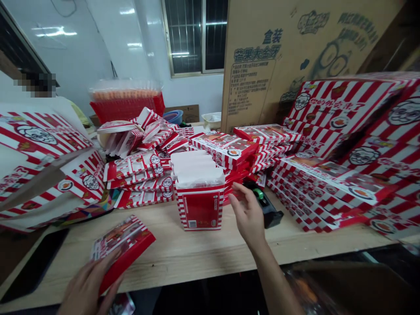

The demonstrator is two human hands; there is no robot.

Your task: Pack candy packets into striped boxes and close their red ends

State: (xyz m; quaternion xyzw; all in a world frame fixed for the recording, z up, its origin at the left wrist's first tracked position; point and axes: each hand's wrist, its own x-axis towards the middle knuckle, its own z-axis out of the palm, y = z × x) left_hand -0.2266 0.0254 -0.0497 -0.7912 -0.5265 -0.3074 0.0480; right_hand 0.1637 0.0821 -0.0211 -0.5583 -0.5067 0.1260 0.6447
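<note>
As the left hand pinches a red box, right hand spread, white packets in red carton

**Your count: two hands, two loose boxes, dozens piled**

You have one left hand holding one striped box, one right hand, one upright red box, one tape dispenser and one cardboard carton (just one). The piled striped boxes run to dozens, probably; overlap hides an exact tally.
</note>
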